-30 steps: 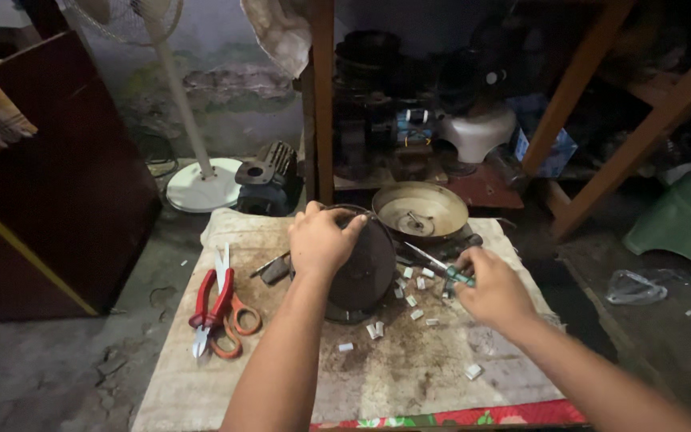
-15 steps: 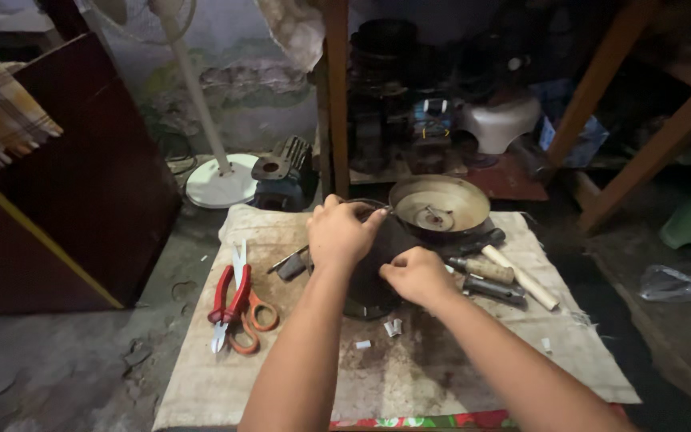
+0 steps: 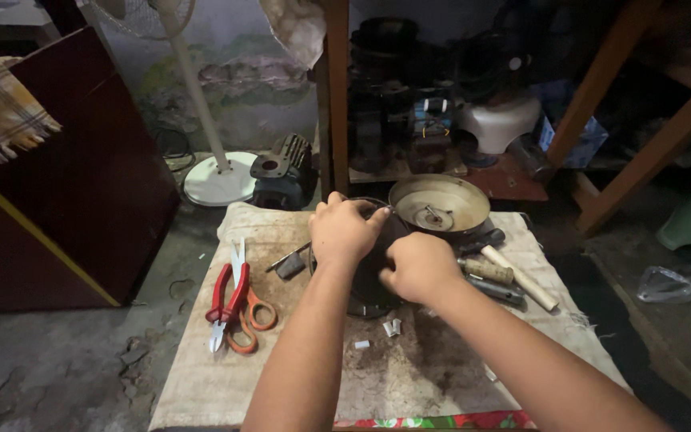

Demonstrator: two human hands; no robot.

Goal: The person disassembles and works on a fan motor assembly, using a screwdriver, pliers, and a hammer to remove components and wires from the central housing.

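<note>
Far left, on the stained cloth (image 3: 225, 384): red-handled pliers (image 3: 224, 294) lying alongside orange-handled scissors (image 3: 249, 316), both untouched. Just right of them, a small dark metal piece (image 3: 288, 264), also apart from the hands. Centre now: dark round motor housing (image 3: 365, 292) sitting mid-cloth, mostly covered from above. Left hand (image 3: 345, 232) curled over its top edge, fingers bent tight and gripping the rim. Right hand (image 3: 419, 268) closed into a near fist on the housing's right side, pressing or pinching something there; exactly what sits under the fingers, impossible to tell. Looks like a step of working some part of the housing loose or into place, both hands bracing. Next move likely calling for a steady hold with the left and a firm, controlled pull or twist with the right. Small white scraps (image 3: 392, 326) scattered below. Further right: round metal dish (image 3: 439, 204), then wooden-handled tools (image 3: 505, 276) lying idle.
</note>
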